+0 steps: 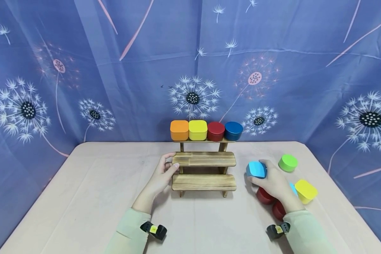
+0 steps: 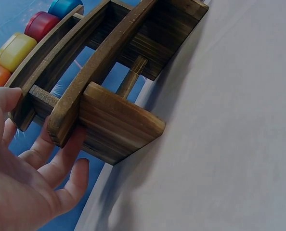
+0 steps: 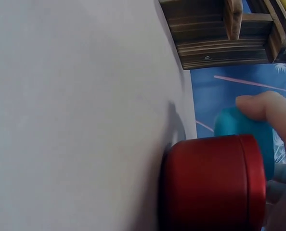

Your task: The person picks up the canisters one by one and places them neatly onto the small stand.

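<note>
My left hand (image 1: 162, 173) holds the left end of the middle step of a three-tier wooden stand (image 1: 204, 182), thumb on top and fingers around its side. To the right of the stand, my right hand (image 1: 274, 180) grips a light blue tin (image 1: 255, 169) between thumb and fingers. In the right wrist view the thumb lies on this blue tin (image 3: 229, 122), partly hidden behind a red tin (image 3: 205, 185). Along the top step stand an orange tin (image 1: 179, 131), a yellow tin (image 1: 198, 131), a dark red tin (image 1: 216, 132) and a dark blue tin (image 1: 233, 131).
Around my right hand on the table (image 1: 92, 197) are a green tin (image 1: 288, 163), a second yellow tin (image 1: 306, 191) and two red tins, one (image 1: 265, 196) just below the palm. Another blue tin (image 1: 293, 189) is mostly hidden by the wrist. A blue dandelion-print curtain (image 1: 139, 88) hangs behind.
</note>
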{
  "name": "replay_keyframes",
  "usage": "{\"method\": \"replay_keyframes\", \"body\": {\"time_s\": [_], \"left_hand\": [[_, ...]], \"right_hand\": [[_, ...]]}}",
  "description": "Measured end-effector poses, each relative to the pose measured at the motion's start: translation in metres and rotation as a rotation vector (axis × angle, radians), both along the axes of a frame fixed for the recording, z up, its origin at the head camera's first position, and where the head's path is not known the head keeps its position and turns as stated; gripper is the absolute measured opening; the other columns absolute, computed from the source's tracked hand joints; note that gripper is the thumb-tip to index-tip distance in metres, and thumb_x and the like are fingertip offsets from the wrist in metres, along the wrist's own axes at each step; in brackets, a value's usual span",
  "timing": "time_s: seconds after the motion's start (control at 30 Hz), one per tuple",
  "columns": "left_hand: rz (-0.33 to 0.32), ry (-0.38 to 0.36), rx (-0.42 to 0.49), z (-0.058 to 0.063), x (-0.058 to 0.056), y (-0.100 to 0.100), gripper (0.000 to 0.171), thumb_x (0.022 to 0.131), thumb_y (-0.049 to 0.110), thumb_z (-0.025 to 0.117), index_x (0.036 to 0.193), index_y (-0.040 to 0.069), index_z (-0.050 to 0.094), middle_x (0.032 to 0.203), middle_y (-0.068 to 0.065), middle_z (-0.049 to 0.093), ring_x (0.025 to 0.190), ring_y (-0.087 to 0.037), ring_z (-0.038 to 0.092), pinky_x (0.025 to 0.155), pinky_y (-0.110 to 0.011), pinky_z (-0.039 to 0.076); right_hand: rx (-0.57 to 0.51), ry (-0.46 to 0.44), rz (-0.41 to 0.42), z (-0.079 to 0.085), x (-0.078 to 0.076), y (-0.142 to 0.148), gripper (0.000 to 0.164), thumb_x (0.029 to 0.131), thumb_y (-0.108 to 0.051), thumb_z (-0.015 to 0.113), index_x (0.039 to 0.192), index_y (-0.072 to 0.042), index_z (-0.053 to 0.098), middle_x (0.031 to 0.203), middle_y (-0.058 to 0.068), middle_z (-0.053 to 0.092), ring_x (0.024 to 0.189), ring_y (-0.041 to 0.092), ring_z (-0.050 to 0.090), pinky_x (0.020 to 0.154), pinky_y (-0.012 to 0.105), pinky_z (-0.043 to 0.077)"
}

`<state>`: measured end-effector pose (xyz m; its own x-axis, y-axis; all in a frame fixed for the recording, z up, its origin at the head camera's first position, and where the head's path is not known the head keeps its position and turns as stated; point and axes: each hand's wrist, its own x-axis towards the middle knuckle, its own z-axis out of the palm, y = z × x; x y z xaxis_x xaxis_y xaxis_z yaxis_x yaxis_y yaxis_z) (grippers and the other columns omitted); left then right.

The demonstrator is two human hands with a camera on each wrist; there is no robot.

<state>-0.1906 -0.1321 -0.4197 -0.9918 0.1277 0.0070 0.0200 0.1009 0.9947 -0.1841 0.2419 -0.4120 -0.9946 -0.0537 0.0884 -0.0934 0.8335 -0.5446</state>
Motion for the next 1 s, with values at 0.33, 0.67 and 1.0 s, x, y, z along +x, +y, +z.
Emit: {"method": "replay_keyframes", "body": {"time_s": [0.33, 0.67, 1.0], "left_hand": [[0.010, 0.004, -0.007, -0.006, -0.003, 0.000, 0.045, 0.098, 0.021, 0.052, 0.140, 0.023, 0.035, 0.104, -0.015, 0.061, 0.095, -0.023, 0.063, 0.071, -0.030, 0.048], [0.005, 0.010, -0.001, -0.007, -0.004, 0.000, 0.043, 0.097, 0.017, 0.052, 0.137, 0.024, 0.037, 0.103, -0.016, 0.061, 0.095, -0.026, 0.064, 0.075, -0.031, 0.049], [0.009, 0.015, 0.012, -0.006, -0.003, 0.000, 0.043, 0.096, 0.016, 0.052, 0.136, 0.024, 0.038, 0.099, -0.013, 0.061, 0.093, -0.023, 0.063, 0.073, -0.031, 0.049]], "right_hand": [[-0.091, 0.065, -0.019, 0.006, 0.001, -0.005, 0.086, 0.082, -0.040, 0.070, 0.143, 0.003, 0.027, 0.139, 0.031, 0.037, 0.116, 0.044, 0.047, 0.095, 0.060, 0.041], [-0.163, 0.189, -0.041, 0.008, 0.003, -0.013, 0.083, 0.081, -0.038, 0.072, 0.143, 0.002, 0.032, 0.137, 0.030, 0.041, 0.118, 0.043, 0.047, 0.094, 0.059, 0.039], [-0.197, 0.254, -0.067, 0.011, 0.005, -0.021, 0.080, 0.081, -0.036, 0.073, 0.143, -0.003, 0.035, 0.134, 0.026, 0.046, 0.102, 0.035, 0.052, 0.083, 0.049, 0.043]]}}
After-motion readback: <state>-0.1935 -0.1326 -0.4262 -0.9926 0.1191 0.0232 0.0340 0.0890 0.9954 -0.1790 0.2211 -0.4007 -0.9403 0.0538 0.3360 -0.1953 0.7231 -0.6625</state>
